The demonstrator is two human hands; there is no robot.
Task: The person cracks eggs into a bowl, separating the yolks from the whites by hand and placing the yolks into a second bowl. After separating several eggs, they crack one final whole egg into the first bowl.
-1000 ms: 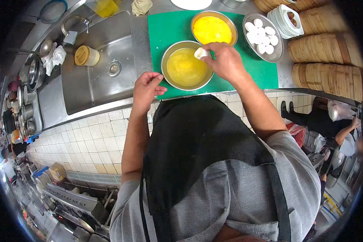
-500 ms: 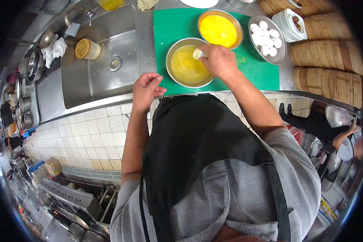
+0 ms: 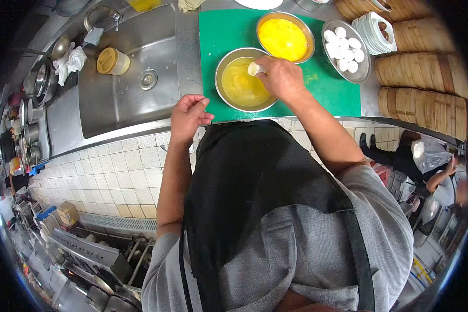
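- Egg (image 3: 253, 68) was pinched in the fingertips of the right hand (image 3: 282, 78), over the far rim of the near bowl (image 3: 218, 83). Couldn't tell whether it was whole or just shell.
- Risk: the grip was fingertips only and probably wet. A slip would have dropped shell into the pale yellow liquid.
- Risk: the egg sat over the rim, not the bowl's middle. Drips could have run down the outside onto the green board (image 3: 327, 96).
- Risk: nothing steadied the near bowl. The left hand (image 3: 188, 115) was off it at the near counter edge, loosely curled, nothing seen in it. A knock on the rim could have slid the bowl on the board.
- Risk: the far bowl (image 3: 258, 30) of deep yellow yolk nearly touched the near one. A splash or a swung wrist could have mixed the two.
- Counts: 1 egg in hand and 2 steel bowls.
- 1 steel dish (image 3: 363, 75) right of the bowls held about 10 white eggs. They overlapped, so no exact count.
- 1 green board.
- 1 stack of white dishes (image 3: 375, 32), far right.
- At least 3 stacks of bamboo steamers (image 3: 426, 70).
- 1 sink (image 3: 119, 112) on the left, with 1 yellow-lidded tub (image 3: 112, 61) in it.
- 1 other person low on the right (image 3: 426, 161).
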